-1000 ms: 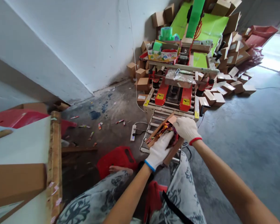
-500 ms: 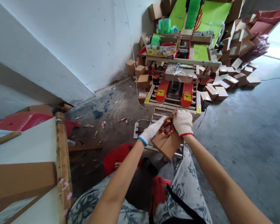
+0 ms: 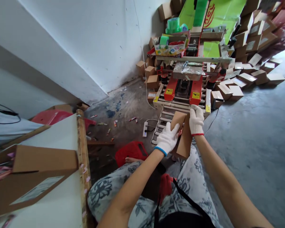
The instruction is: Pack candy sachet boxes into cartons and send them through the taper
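A small brown cardboard box (image 3: 184,141) is tilted over the near end of the roller conveyor (image 3: 165,114), its long top flaps folded inward with a narrow gap between them. A bit of red wrapper shows in that gap; the other contents are hidden. My left hand (image 3: 167,138), in a white knit glove with a blue cuff, lies on the left flap, thumb and fingers spread. Along the box's right side, my right hand (image 3: 196,121), in a white glove with a red cuff, grips the edge with fingers together.
Ahead stands a red-railed taping machine (image 3: 184,90) with green tape rolls (image 3: 173,25) behind it. Cardboard boxes (image 3: 248,77) are piled at right. A wood-edged table (image 3: 82,158) with a large open carton (image 3: 45,158) is at left. A power strip (image 3: 145,129) and red stool (image 3: 130,153) are low.
The flaps have been folded inward over the red-wrapped contents. My left hand has moved onto the left flap with fingers spread. The view has shifted, so the surroundings sit farther right.
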